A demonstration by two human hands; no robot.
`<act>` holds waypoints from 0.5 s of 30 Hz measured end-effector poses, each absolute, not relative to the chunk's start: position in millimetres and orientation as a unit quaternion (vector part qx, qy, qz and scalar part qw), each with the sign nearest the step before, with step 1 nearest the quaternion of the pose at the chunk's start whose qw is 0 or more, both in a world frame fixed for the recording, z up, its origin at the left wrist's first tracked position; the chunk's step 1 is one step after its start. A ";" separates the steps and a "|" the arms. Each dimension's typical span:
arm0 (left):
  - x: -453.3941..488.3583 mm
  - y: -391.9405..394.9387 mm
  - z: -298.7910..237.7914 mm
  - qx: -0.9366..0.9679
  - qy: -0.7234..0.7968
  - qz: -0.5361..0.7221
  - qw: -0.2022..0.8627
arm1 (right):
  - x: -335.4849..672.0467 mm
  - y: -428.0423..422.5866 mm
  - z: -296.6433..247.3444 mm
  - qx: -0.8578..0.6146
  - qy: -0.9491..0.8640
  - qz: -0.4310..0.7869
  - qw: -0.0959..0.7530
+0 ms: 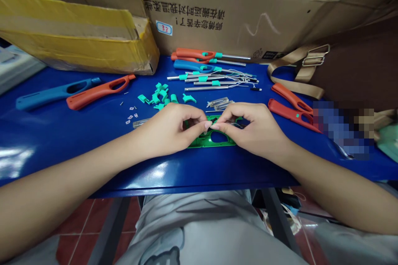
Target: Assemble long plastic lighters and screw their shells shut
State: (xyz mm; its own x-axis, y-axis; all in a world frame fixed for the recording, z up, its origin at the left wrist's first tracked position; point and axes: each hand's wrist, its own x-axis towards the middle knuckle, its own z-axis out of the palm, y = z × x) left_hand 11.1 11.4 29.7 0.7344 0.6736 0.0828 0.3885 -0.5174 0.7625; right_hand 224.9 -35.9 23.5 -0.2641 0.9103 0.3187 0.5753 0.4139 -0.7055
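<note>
My left hand [172,128] and my right hand [248,126] meet fingertip to fingertip over a green plastic lighter shell [211,138] that lies flat on the blue table [62,132]. Both hands are closed in a pinch at the middle of the shell. What the fingertips pinch is too small to make out. Just beyond the hands lie small clear parts [219,102] and a scatter of teal plastic clips [161,96].
An orange shell [99,91] and a blue shell [52,94] lie at the left; two orange shells [290,105] at the right. Assembled long lighters and metal tubes [205,68] lie at the back. Cardboard boxes [81,37] line the far edge. A brown bag with a strap [311,64] sits at the right.
</note>
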 end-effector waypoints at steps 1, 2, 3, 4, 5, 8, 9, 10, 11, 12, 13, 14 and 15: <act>11.0 11.8 29.2 0.849 0.314 0.187 0.381 | 225.9 -35.1 23.0 -0.490 -0.760 0.236 0.356; 11.0 12.2 28.6 0.849 0.317 0.188 0.379 | 227.1 -34.3 22.6 -0.488 -0.762 0.239 0.351; 11.1 12.5 27.9 0.850 0.318 0.189 0.374 | 228.2 -33.6 22.2 -0.483 -0.767 0.242 0.346; 11.3 12.8 27.3 0.852 0.320 0.190 0.367 | 229.2 -32.9 22.1 -0.477 -0.773 0.245 0.339; 11.4 13.1 26.7 0.855 0.321 0.190 0.360 | 230.0 -32.3 22.0 -0.469 -0.780 0.245 0.333; 11.5 14.0 25.8 0.861 0.319 0.184 0.350 | 230.4 -31.5 22.6 -0.453 -0.797 0.235 0.322; 11.2 14.3 25.9 0.864 0.315 0.181 0.349 | 230.1 -31.6 22.9 -0.450 -0.802 0.229 0.320; 10.8 14.6 26.2 0.868 0.310 0.178 0.346 | 229.7 -31.8 23.2 -0.448 -0.806 0.221 0.318; 10.3 14.9 26.5 0.873 0.302 0.175 0.340 | 229.3 -32.1 23.4 -0.445 -0.810 0.213 0.317; 9.8 15.1 27.0 0.879 0.294 0.170 0.334 | 228.9 -32.5 23.5 -0.443 -0.814 0.204 0.314; 9.3 15.2 27.4 0.885 0.286 0.166 0.327 | 228.6 -33.0 23.6 -0.442 -0.819 0.194 0.311; 8.8 15.2 27.8 0.890 0.279 0.163 0.322 | 228.4 -33.5 23.5 -0.442 -0.823 0.183 0.307; 8.5 15.2 28.0 0.894 0.271 0.161 0.318 | 228.3 -34.1 23.3 -0.445 -0.826 0.173 0.301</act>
